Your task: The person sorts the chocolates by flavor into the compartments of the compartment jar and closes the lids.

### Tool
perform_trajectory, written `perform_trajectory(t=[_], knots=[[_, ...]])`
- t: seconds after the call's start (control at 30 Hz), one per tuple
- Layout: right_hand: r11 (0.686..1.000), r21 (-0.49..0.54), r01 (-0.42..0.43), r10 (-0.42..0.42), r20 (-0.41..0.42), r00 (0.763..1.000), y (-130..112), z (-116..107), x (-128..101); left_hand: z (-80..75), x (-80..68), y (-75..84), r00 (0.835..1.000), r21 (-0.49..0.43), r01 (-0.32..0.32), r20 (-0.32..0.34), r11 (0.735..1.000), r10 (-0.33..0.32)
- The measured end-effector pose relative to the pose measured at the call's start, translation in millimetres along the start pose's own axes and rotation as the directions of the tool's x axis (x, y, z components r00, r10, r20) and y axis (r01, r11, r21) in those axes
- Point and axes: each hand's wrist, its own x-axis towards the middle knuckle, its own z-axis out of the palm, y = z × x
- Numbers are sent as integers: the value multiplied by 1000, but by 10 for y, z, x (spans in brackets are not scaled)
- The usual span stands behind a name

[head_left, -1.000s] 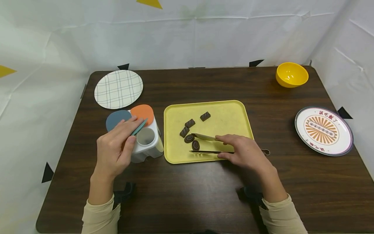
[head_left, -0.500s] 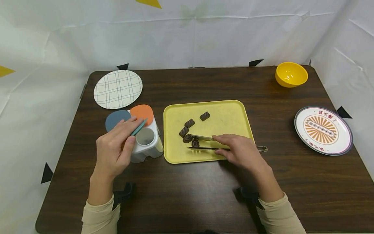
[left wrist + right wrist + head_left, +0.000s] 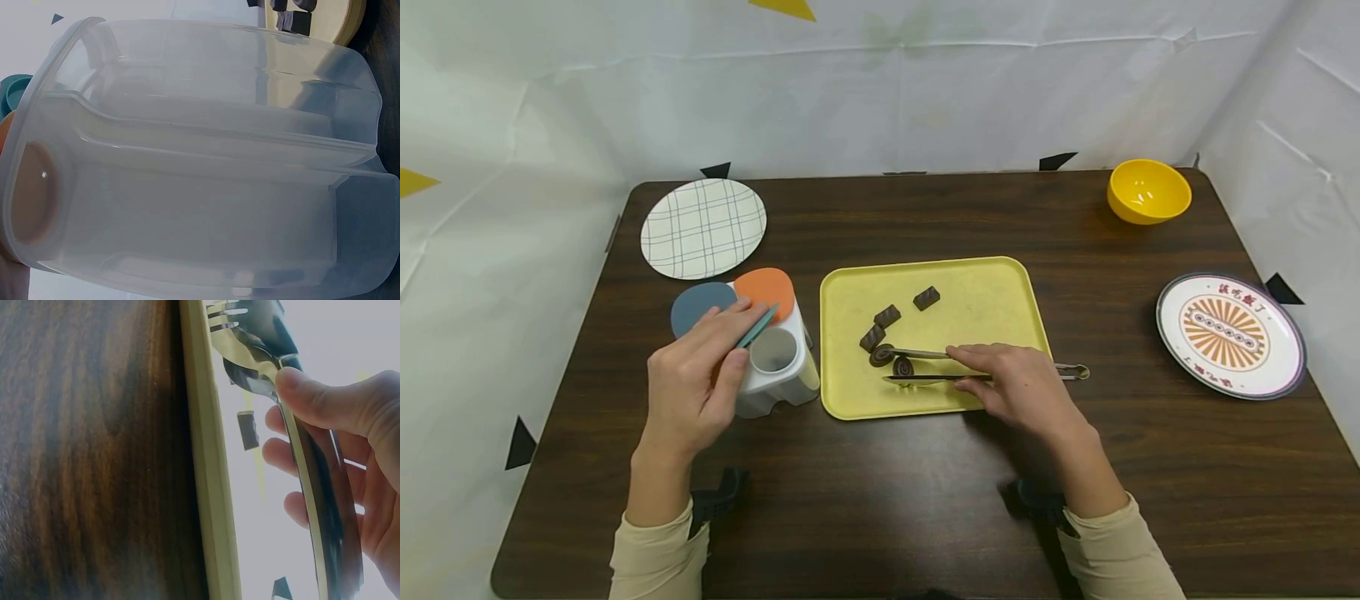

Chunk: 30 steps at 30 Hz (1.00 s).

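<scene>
- Your right hand (image 3: 1018, 383) comes in at four o'clock from the tray's centre, fingers around the metal tongs (image 3: 925, 354), thumb on one arm and the other fingers across on the far one.
- The tongs point toward nine o'clock, their arms a narrow gap apart; the right wrist view shows fork tines on one tip.
- And there, between those arms at eight o'clock on the tray, sits one swirl chocolate (image 3: 903, 367); you can't tell from here whether both arms touch it.
- Just beside it, nearer nine, the second swirl chocolate (image 3: 882, 355) lies right at the upper arm's tip.
- Three block chocolates share the yellow tray (image 3: 977, 308): one at nine (image 3: 872, 337), one at ten (image 3: 887, 316), one at twelve (image 3: 927, 297).
- Over to your left hand (image 3: 696, 379), with the teal lid (image 3: 758, 325) tilted up between thumb and fingers, the round compartment beneath it uncovered.
- That's the white container (image 3: 790, 387), at nine o'clock from the tray; its orange lid (image 3: 765, 292) and blue lid (image 3: 702, 307) lie flat.
- Around the tabletop (image 3: 880, 500): checked plate (image 3: 703, 229) at ten, yellow bowl (image 3: 1148, 192) at two, patterned plate (image 3: 1231, 336) at three.
- In the left wrist view, the container's see-through wall fills most of your sight.
</scene>
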Motion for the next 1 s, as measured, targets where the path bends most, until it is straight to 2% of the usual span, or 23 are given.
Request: perform_trajectory(t=[0.3,0.43,0.67,1.0], knots=[[999,38,30,-26,-93,995,7,-116,8,-4,1,5,1000,-1,0,-1,1000,0],[995,67,77,-66,-153,986,-32,-174,57,0,-1,4,1000,0,-2,-4,1000,2],[974,112,198,-163,-264,951,-183,-222,206,-6,-15,-3,1000,-2,13,10,1000,-13],[944,90,316,-268,-345,899,-538,-266,499,-17,-18,-6,1000,5,19,21,1000,-20]])
